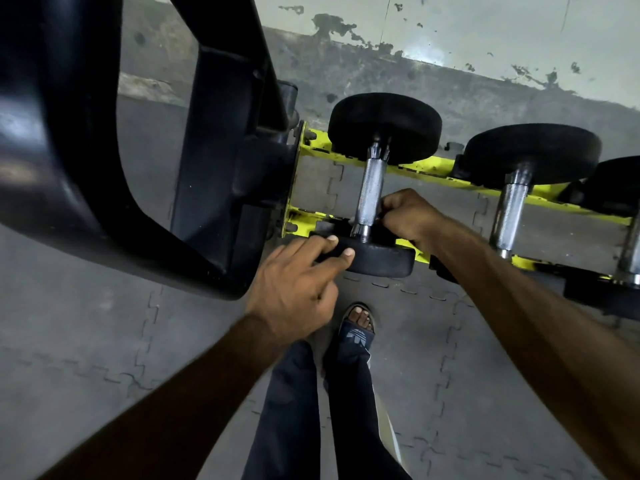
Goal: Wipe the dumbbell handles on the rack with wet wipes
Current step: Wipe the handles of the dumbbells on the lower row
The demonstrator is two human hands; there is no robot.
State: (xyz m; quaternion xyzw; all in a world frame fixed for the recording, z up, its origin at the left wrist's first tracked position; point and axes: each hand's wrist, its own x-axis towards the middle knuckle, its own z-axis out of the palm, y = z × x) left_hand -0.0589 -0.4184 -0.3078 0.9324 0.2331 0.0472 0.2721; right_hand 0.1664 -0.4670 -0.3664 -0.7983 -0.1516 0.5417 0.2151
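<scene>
The right hand (pixel 405 216) curls round the lower end of the knurled steel dumbbell handle (pixel 372 188) on the yellow metal rack (pixel 426 168). Whether the fist hides a wipe cannot be told. The left hand (pixel 294 289) lays straight fingers on the near black rubber head (pixel 381 261). The frame edge cuts off the farthest dumbbell (pixel 623 188). Below lie grey interlocking floor mats (pixel 104 341), and behind stands a stained, peeling wall (pixel 485 29).

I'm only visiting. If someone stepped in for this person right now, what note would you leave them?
Left hand: fingers rest on the first dumbbell's near head.
Right hand: curled round the lower end of the first handle; no wipe plainly visible.
The dumbbells lie on the yellow rack.
Done: nothing certain; the first handle is in hand.
Left: the next handle and the edge handle at far right.
</scene>
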